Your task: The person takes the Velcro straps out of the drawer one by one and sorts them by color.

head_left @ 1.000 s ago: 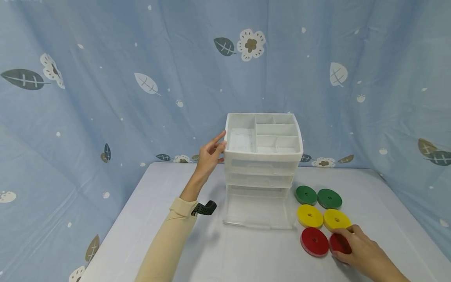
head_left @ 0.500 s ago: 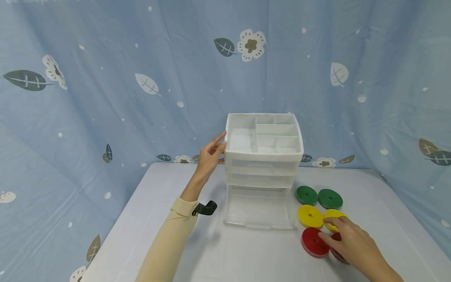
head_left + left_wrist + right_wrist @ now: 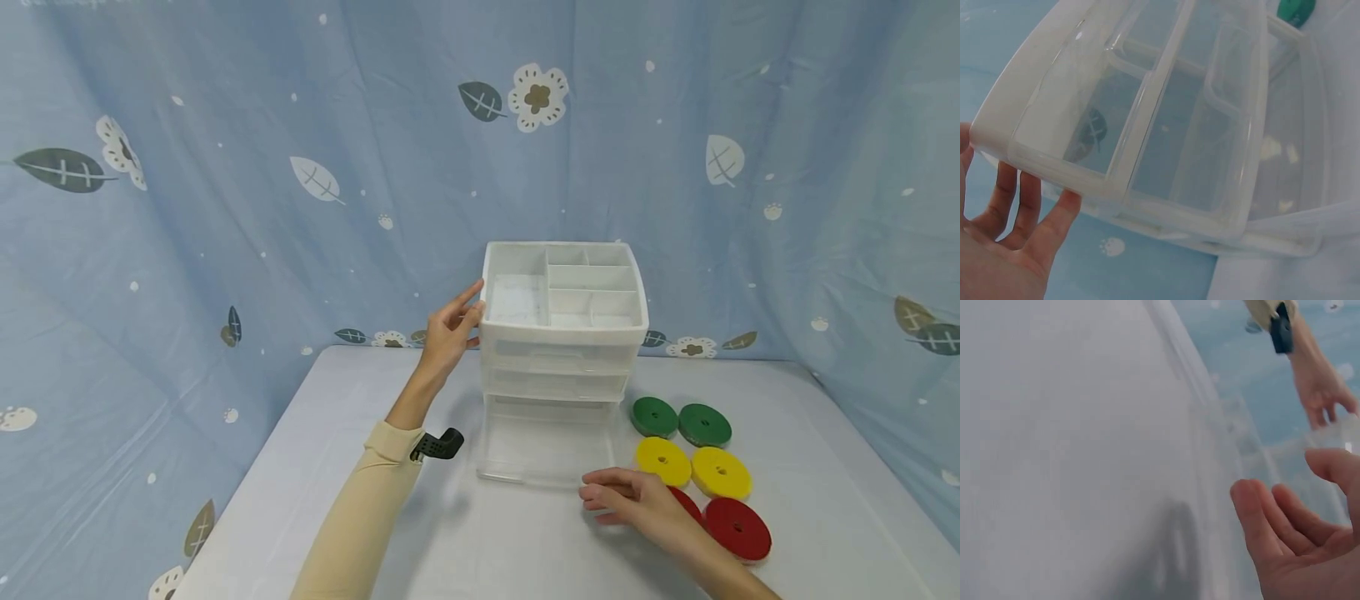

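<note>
A white drawer unit [image 3: 562,343] with a divided top tray stands at the table's middle. Its clear bottom drawer [image 3: 551,454] is pulled out; the drawers above are in. My left hand [image 3: 447,333] touches the unit's left side near the top, and in the left wrist view its fairly straight fingers [image 3: 1054,219] lie against that side. Just by the bottom drawer's right front corner is my right hand [image 3: 637,504], fingers loosely bent, holding nothing. In the right wrist view its fingertips [image 3: 1247,494] are close to the clear drawer; contact cannot be told.
Right of the unit lie flat round rolls with centre holes, in pairs: green [image 3: 705,425], yellow [image 3: 722,472] and red [image 3: 738,528]. My right hand partly covers one red roll [image 3: 684,502]. A blue patterned curtain [image 3: 405,167] hangs behind the white table [image 3: 517,542].
My right hand has left the right-hand red roll and moved left to the front of the bottom drawer, carrying nothing. My left hand has stayed at the unit's side.
</note>
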